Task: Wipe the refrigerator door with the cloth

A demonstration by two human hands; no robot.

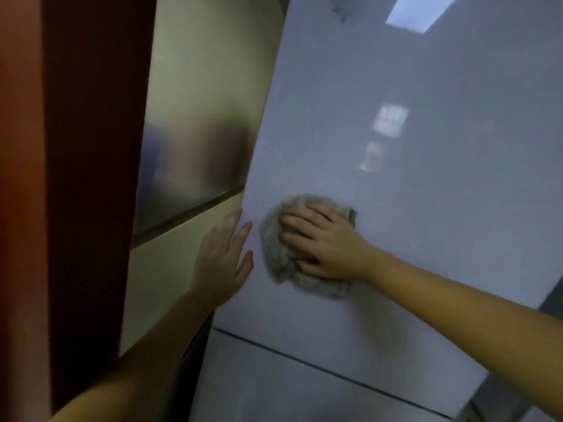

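The refrigerator door [411,193] fills most of the view, a pale grey glossy panel that leans across the frame, with window-like reflections [388,120] on its upper half. A dark seam [335,373] under it separates it from a lower door [289,385] of the same colour. To the left stand a cream and brushed-metal panel [198,117] and, beyond that, a red-brown surface [76,178]; what either belongs to cannot be told.

The cloth [283,260], a fluffy grey wad, lies flat against the lower left part of the upper door, just inside its left edge. The right hand [323,242] covers it with fingers spread and fairly straight, pressing it to the panel rather than clutching it. The left hand [222,257] rests at the door's left edge with straight fingers, holding nothing, and looks to be steadying the door.

By my reading the wiping step itself is in hand, with the cloth working the lower left corner. No smears show clearly, so how much has been covered cannot be judged. The next move probably calls for steady flat pressure while sliding the cloth across or upward over the wide area to the right and above, keeping the wad under the palm so it does not slip free, and the left hand bracing the edge so the door does not swing
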